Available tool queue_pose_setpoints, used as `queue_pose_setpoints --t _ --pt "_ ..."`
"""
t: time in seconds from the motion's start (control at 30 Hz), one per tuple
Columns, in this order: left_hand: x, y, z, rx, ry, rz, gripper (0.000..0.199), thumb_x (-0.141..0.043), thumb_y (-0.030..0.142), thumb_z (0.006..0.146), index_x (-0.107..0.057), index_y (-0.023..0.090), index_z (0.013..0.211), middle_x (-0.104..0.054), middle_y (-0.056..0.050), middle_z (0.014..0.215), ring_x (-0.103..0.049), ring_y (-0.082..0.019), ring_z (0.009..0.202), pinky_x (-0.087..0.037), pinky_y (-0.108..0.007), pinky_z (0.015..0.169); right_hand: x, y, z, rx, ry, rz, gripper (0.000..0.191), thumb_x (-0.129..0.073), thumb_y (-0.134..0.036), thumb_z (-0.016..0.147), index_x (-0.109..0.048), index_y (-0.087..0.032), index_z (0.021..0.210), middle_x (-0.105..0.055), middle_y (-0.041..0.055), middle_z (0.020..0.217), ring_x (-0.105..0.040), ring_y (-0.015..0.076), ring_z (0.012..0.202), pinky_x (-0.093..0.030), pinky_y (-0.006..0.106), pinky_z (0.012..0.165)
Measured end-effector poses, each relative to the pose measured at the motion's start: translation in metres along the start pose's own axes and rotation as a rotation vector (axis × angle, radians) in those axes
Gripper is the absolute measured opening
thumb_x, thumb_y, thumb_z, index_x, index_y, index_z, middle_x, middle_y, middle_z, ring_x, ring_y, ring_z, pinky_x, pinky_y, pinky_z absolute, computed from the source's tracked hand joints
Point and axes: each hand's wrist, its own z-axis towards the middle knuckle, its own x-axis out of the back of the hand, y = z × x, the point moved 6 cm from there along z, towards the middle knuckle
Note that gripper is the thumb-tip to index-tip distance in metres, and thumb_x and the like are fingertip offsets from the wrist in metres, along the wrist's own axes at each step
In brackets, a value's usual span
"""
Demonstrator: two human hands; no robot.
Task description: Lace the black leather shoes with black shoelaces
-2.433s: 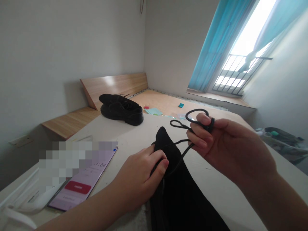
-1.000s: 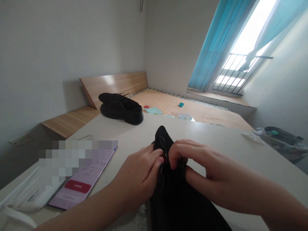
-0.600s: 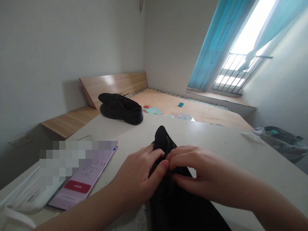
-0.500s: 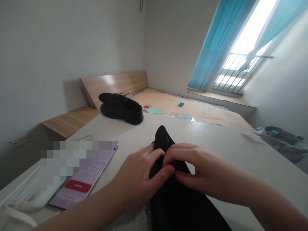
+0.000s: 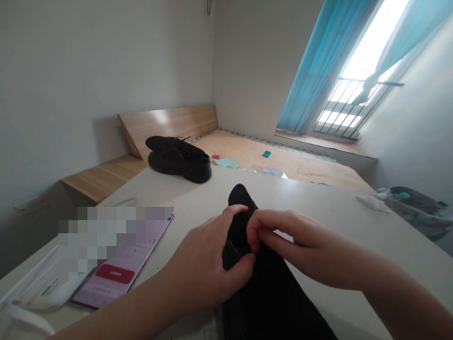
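Note:
A black shoe [image 5: 238, 226] lies before me on the white table, its dark tip pointing away. My left hand [image 5: 212, 259] is wrapped around its left side, with the thumb near the opening and the fingers over the upper. Bent over the shoe's right side, my right hand [image 5: 283, 236] pinches with finger and thumb at a thin dark shoelace [image 5: 252, 205], mostly hidden by the fingers. Dark material merges with the shoe below my hands, so its lower outline is unclear. Another black shoe [image 5: 177, 160] with laces stands at the table's far left.
On the left of the white table [image 5: 318, 208] lie a phone [image 5: 123, 264] with a lit screen and white straps [image 5: 28, 318]. Behind stands a wooden bed base [image 5: 304, 165] with small papers on it. A grey bag [image 5: 417, 208] is at the right.
My left index finger has lifted up towards the shoe's tip and the thumb has lowered. The right fingers have curled downward in a tighter pinch. The far shoe has not moved.

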Motion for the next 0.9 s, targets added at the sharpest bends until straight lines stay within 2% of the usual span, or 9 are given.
queue_pose_setpoints --t 0.07,0.2,0.27,0.33,0.4,0.5,0.7,0.8,0.9 --pt "0.0 0.0 0.0 -0.016 0.004 -0.008 0.058 -0.059 0.033 0.08 -0.04 0.026 0.134 -0.062 -0.006 0.122 -0.059 -0.027 0.108 -0.045 -0.043 0.093 0.002 0.0 0.001 -0.004 0.036 0.014 0.023 -0.038 -0.015 0.096 -0.056 -0.024 0.085 -0.06 -0.0025 0.081 -0.052 0.0138 0.073 -0.041 0.028 0.065" --pt "-0.002 0.002 0.0 -0.032 -0.012 0.004 0.033 -0.058 0.032 0.081 -0.057 0.028 0.113 -0.063 -0.004 0.113 -0.06 -0.026 0.102 -0.048 -0.045 0.09 0.015 0.001 0.002 0.03 0.254 0.076 0.018 -0.042 -0.014 0.093 -0.056 -0.023 0.086 -0.06 -0.0019 0.081 -0.055 0.0151 0.078 -0.043 0.031 0.072" --pt "-0.002 0.001 0.0 -0.02 -0.005 -0.001 0.042 -0.058 0.034 0.08 -0.054 0.03 0.122 -0.059 -0.005 0.118 -0.06 -0.026 0.102 -0.049 -0.046 0.09 0.021 0.002 0.001 0.048 0.34 0.117 0.016 -0.044 -0.014 0.091 -0.057 -0.022 0.085 -0.059 -0.0018 0.078 -0.056 0.0151 0.077 -0.043 0.031 0.071" --pt "-0.002 -0.001 0.0 -0.02 0.013 -0.003 0.064 -0.059 0.035 0.08 -0.037 0.033 0.14 -0.05 -0.008 0.131 -0.056 -0.027 0.11 -0.049 -0.047 0.092 0.024 0.003 0.001 0.051 0.373 0.149 0.015 -0.045 -0.014 0.09 -0.057 -0.021 0.084 -0.059 -0.0019 0.077 -0.056 0.0147 0.075 -0.043 0.031 0.07" --pt "-0.002 -0.002 -0.001 -0.05 0.049 0.021 0.079 -0.06 0.035 0.08 -0.02 0.037 0.149 -0.03 -0.009 0.148 -0.044 -0.03 0.127 -0.044 -0.052 0.101 0.026 0.004 0.001 0.047 0.385 0.162 0.015 -0.046 -0.014 0.089 -0.058 -0.021 0.083 -0.06 -0.0024 0.077 -0.056 0.0143 0.075 -0.043 0.03 0.069" --pt "0.0 0.001 -0.003 -0.154 0.105 0.086 0.075 -0.06 0.032 0.08 -0.026 0.039 0.147 -0.01 -0.005 0.157 -0.019 -0.033 0.143 -0.029 -0.057 0.112 0.028 0.004 0.001 0.052 0.414 0.166 0.016 -0.047 -0.013 0.088 -0.059 -0.022 0.083 -0.06 -0.0034 0.076 -0.056 0.0135 0.074 -0.043 0.03 0.069" --pt "0.007 0.014 -0.004 -0.243 0.171 0.233 0.038 -0.059 0.026 0.077 -0.061 0.031 0.115 -0.038 -0.003 0.15 -0.014 -0.034 0.146 0.003 -0.066 0.113 0.038 0.0 -0.004 0.112 0.534 0.189 0.016 -0.048 -0.015 0.088 -0.06 -0.02 0.079 -0.059 -0.0026 0.072 -0.055 0.0128 0.071 -0.042 0.028 0.066" --pt "0.008 0.017 -0.003 -0.22 0.154 0.247 0.023 -0.059 0.029 0.077 -0.067 0.028 0.098 -0.066 -0.002 0.122 -0.027 -0.034 0.142 0.014 -0.064 0.111 0.043 -0.002 -0.007 0.126 0.582 0.206 0.015 -0.049 -0.015 0.087 -0.06 -0.02 0.078 -0.059 -0.002 0.07 -0.055 0.0131 0.069 -0.043 0.028 0.065" --pt "0.008 0.017 -0.001 -0.184 0.127 0.224 0.01 -0.06 0.032 0.077 -0.066 0.026 0.08 -0.073 0.001 0.088 -0.044 -0.032 0.13 0.017 -0.06 0.112 0.043 -0.004 -0.011 0.118 0.587 0.212 0.014 -0.05 -0.015 0.086 -0.06 -0.02 0.078 -0.06 -0.0014 0.071 -0.056 0.0136 0.07 -0.044 0.027 0.064"
